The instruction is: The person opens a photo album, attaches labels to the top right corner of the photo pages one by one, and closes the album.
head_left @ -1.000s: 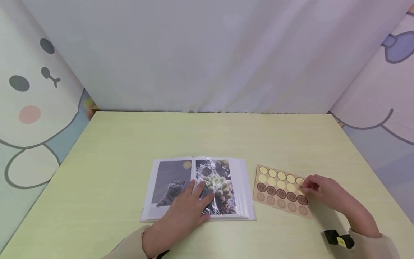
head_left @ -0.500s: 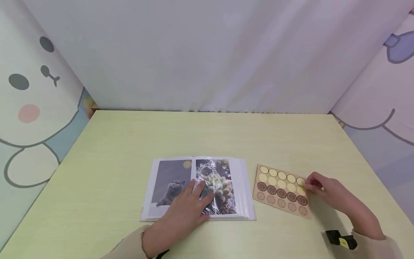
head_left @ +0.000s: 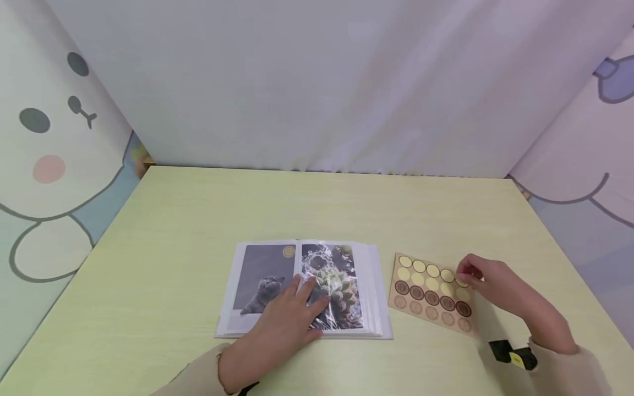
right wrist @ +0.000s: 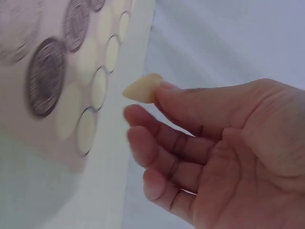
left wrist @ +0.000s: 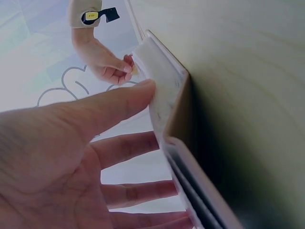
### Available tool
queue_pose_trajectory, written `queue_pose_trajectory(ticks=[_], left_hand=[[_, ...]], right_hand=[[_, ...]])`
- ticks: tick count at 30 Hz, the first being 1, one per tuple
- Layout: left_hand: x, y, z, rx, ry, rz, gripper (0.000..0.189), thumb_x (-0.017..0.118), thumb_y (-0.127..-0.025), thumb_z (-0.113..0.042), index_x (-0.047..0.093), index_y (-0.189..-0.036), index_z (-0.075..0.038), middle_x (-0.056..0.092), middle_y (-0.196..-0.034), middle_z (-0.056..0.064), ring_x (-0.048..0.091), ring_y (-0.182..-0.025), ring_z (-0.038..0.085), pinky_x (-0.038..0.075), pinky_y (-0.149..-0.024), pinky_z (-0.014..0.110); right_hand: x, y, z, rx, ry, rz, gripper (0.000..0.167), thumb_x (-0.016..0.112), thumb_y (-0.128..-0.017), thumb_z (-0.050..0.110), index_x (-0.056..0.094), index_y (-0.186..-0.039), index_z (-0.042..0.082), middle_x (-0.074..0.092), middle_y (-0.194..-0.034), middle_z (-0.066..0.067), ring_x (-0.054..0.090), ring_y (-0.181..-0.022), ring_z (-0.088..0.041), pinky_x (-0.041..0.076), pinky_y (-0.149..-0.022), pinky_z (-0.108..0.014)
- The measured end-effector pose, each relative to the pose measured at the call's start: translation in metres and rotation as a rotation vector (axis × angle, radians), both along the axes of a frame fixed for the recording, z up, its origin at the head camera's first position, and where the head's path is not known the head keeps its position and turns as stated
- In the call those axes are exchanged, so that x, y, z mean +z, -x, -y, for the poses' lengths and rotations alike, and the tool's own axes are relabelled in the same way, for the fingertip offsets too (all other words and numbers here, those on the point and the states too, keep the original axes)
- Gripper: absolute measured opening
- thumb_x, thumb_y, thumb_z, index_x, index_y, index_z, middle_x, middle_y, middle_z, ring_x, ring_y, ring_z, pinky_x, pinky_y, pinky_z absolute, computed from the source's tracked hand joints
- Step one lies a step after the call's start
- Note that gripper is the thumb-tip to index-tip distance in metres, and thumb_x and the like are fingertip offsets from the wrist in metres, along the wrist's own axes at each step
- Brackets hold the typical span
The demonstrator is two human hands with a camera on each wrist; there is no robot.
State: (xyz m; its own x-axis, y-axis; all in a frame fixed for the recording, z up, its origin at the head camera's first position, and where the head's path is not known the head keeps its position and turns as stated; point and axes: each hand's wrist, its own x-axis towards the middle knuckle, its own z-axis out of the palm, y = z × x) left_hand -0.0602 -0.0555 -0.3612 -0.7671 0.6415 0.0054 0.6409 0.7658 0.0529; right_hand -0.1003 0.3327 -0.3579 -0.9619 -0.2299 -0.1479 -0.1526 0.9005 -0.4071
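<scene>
A photo album (head_left: 369,280) lies spread on the table, with a grey cat photo (head_left: 252,269) on the left page and a succulent photo (head_left: 342,261) on the right. One round gold sticker (head_left: 289,251) is at the cat photo's top right corner. My left hand (head_left: 287,324) rests across both pages with fingers spread and straight. To the right lies a brown sheet of round stickers (head_left: 424,303), in yellow and brown rows. Above its right end, my right hand (head_left: 495,283) pinches a pale yellow round sticker (right wrist: 143,89), slightly bent, between thumb and index finger.
The pale yellow table (head_left: 327,209) runs back to a white curtain (head_left: 317,88). Cartoon-printed panels (head_left: 49,137) stand at both sides. In the left wrist view, the album's cover edge (left wrist: 178,109) shows beside the thumb.
My right hand has come up slightly and to the left, away from the sheet's right edge, with the sticker in its fingertips. The left hand stays in place on the album.
</scene>
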Motion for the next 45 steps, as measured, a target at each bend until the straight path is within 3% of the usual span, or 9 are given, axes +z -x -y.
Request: queue_pose_trajectory(ticks=[8, 15, 30, 45], left_hand=[[0.0, 0.0, 0.0, 0.006, -0.002, 0.013, 0.049, 0.067, -0.08, -0.043, 0.059, -0.123, -0.021, 0.05, -0.132, 0.017, 0.05, -0.118, 0.041, 0.057, -0.077, 0.041], [-0.001, 0.0, -0.001, 0.005, 0.026, 0.013, 0.049, 0.067, -0.08, -0.044, 0.058, -0.124, -0.022, 0.05, -0.132, 0.015, 0.05, -0.118, 0.04, 0.057, -0.077, 0.04], [-0.003, -0.001, -0.003, 0.017, 0.05, -0.007, 0.05, 0.067, -0.079, -0.046, 0.058, -0.122, -0.024, 0.05, -0.131, 0.013, 0.051, -0.118, 0.039, 0.057, -0.074, 0.039], [-0.002, -0.001, -0.003, 0.018, 0.041, -0.04, 0.049, 0.069, -0.078, -0.046, 0.06, -0.121, -0.024, 0.051, -0.13, 0.013, 0.052, -0.117, 0.038, 0.057, -0.075, 0.039]], right_hand=[[0.02, 0.024, 0.046, 0.099, 0.073, -0.127, 0.004, 0.064, -0.085, 0.006, 0.061, -0.088, 0.006, 0.062, -0.077, 0.0, 0.045, -0.065, -0.003, 0.042, -0.055, -0.02], [0.021, 0.043, 0.085, 0.232, 0.155, -0.199, 0.004, 0.064, -0.085, 0.004, 0.063, -0.088, 0.006, 0.065, -0.078, 0.001, 0.053, -0.071, -0.004, 0.047, -0.063, -0.021], [0.006, 0.062, 0.142, 0.352, 0.212, -0.184, 0.003, 0.063, -0.087, 0.008, 0.064, -0.09, 0.008, 0.064, -0.085, 0.003, 0.058, -0.076, -0.008, 0.05, -0.068, -0.025], [-0.011, 0.07, 0.156, 0.386, 0.23, -0.135, 0.005, 0.066, -0.084, 0.007, 0.066, -0.087, 0.011, 0.066, -0.085, 0.0, 0.06, -0.077, -0.009, 0.052, -0.067, -0.021]])
